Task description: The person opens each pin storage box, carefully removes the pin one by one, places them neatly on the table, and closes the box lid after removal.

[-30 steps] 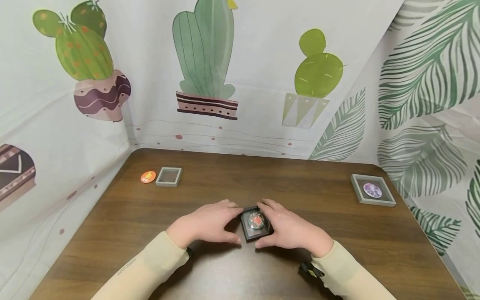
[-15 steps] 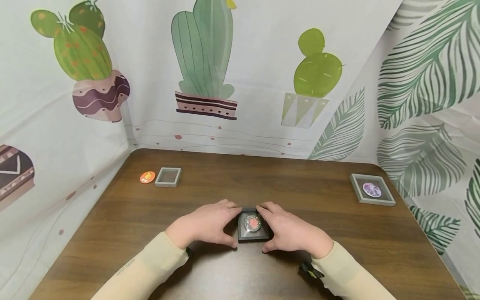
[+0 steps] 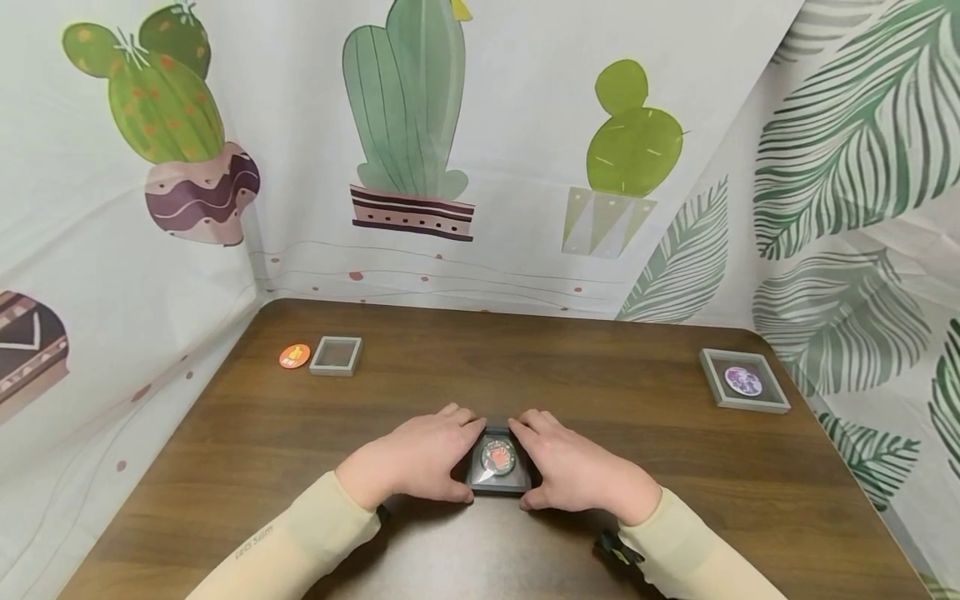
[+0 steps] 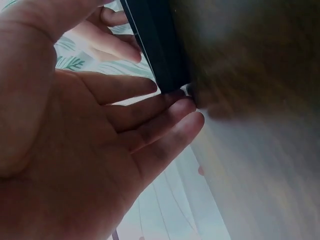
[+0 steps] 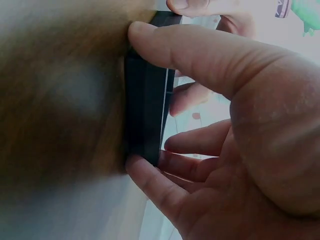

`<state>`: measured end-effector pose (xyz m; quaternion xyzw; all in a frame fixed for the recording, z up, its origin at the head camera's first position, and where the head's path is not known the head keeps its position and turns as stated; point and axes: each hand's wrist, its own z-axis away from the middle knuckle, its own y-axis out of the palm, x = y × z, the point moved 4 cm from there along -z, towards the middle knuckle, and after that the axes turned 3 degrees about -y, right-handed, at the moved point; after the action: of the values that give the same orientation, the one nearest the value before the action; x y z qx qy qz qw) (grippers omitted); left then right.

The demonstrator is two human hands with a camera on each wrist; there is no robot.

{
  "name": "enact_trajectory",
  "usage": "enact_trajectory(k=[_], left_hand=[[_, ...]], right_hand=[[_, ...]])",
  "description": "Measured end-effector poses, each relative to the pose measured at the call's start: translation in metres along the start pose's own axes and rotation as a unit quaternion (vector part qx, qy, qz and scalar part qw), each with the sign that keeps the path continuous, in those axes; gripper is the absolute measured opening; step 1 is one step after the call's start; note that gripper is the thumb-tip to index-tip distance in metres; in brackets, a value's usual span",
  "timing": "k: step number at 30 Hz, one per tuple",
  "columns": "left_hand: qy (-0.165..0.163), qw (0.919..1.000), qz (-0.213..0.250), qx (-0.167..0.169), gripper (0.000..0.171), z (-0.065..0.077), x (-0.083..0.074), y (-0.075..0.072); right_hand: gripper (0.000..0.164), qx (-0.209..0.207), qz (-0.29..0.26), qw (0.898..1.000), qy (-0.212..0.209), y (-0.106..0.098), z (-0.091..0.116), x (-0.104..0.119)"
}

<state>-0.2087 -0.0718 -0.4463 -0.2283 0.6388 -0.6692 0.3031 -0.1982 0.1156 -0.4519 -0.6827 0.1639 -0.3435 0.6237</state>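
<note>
A black display case (image 3: 497, 490) with a clear front lies on the table between both hands. Inside it is a round badge (image 3: 497, 457) with a red-orange picture. My left hand (image 3: 420, 457) holds its left side, fingers at the far corner and thumb by the near one; in the left wrist view fingertips touch the end of the dark frame (image 4: 162, 50). My right hand (image 3: 573, 467) grips the right side. In the right wrist view its thumb presses one end of the frame (image 5: 144, 110) and its fingers the other.
At the back left of the brown wooden table (image 3: 600, 350) lie an orange round badge (image 3: 295, 356) and a small grey frame (image 3: 332, 372). A larger grey frame (image 3: 753, 407) holding a purple badge (image 3: 743, 381) lies at the back right. A printed cloth (image 3: 525, 125) hangs behind.
The black case has turned from a slant to square with the person and shifted slightly left and nearer. Both hands have moved with it, the right thumb settling at its near corner.
</note>
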Motion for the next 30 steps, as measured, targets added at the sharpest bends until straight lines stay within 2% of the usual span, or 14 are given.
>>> enact_trajectory(k=[8,19,25,30], left_hand=[[0.013,0.9996,-0.012,-0.022,0.094,-0.001,-0.009,0.005],[-0.003,0.9976,-0.05,-0.048,0.097,-0.006,-0.016,0.009],[-0.006,0.9958,-0.08,-0.044,0.098,-0.008,-0.019,0.01],[-0.01,0.9959,-0.08,-0.04,0.094,-0.01,-0.019,0.009]], right_hand=[[0.099,-0.007,0.008,1.0,-0.008,0.002,-0.001,-0.001],[0.094,-0.042,0.062,0.997,-0.028,0.004,-0.003,0.0],[0.092,-0.062,0.091,0.993,-0.029,0.006,-0.005,0.002],[0.092,-0.065,0.105,0.992,-0.02,0.007,-0.006,0.002]])
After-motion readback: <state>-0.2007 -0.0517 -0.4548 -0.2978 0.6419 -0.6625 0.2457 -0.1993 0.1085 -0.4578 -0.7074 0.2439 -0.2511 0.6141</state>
